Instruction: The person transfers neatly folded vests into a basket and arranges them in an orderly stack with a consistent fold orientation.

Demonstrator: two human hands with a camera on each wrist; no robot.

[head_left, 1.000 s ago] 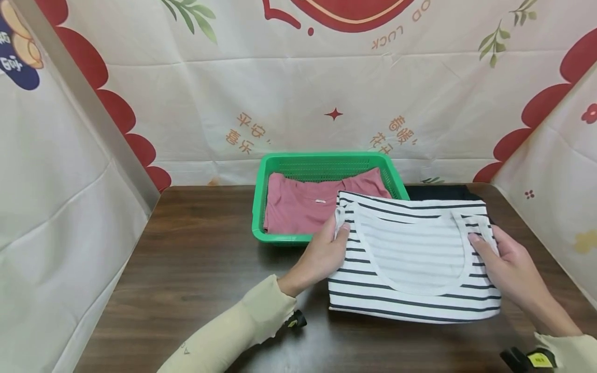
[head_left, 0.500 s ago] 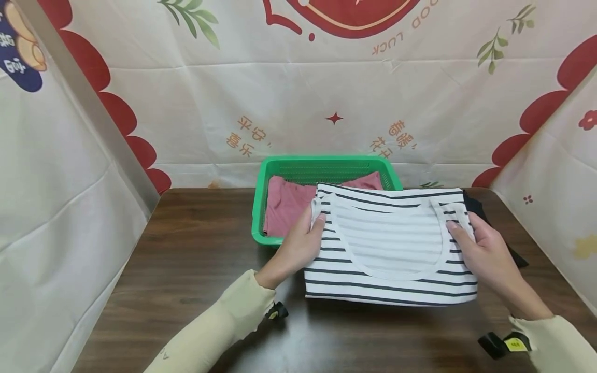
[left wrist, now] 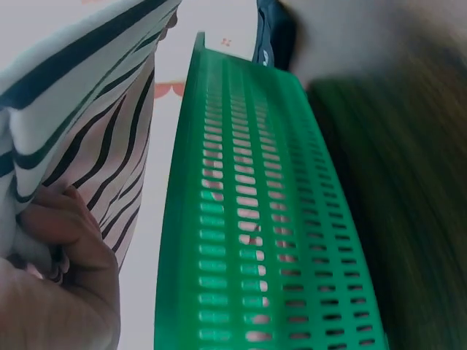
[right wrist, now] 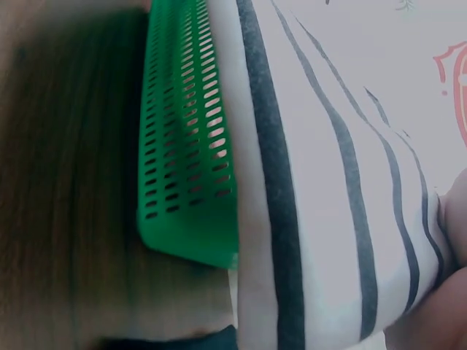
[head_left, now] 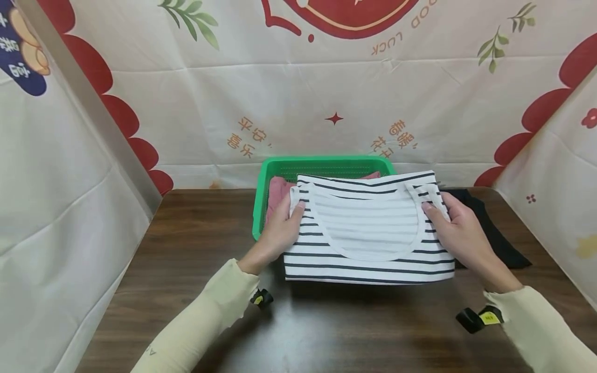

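A folded white shirt with dark stripes is held up between both hands, its wide neckline facing up. My left hand pinches its left edge, thumb on top; in the left wrist view the fingers curl under the cloth. The right hand grips the opposite edge the same way. Behind and partly beneath the shirt stands a green plastic basket, mostly covered in the head view. Inside it lies a pink garment, of which only the left part and a small corner show.
Black cloth lies on the brown wooden table to the right of the basket. A printed white curtain hangs right behind the table, with more fabric along the left and right sides.
Both hands have carried the striped shirt left and slightly away from me, so it now covers most of the basket and pink garment. More of the black cloth shows.
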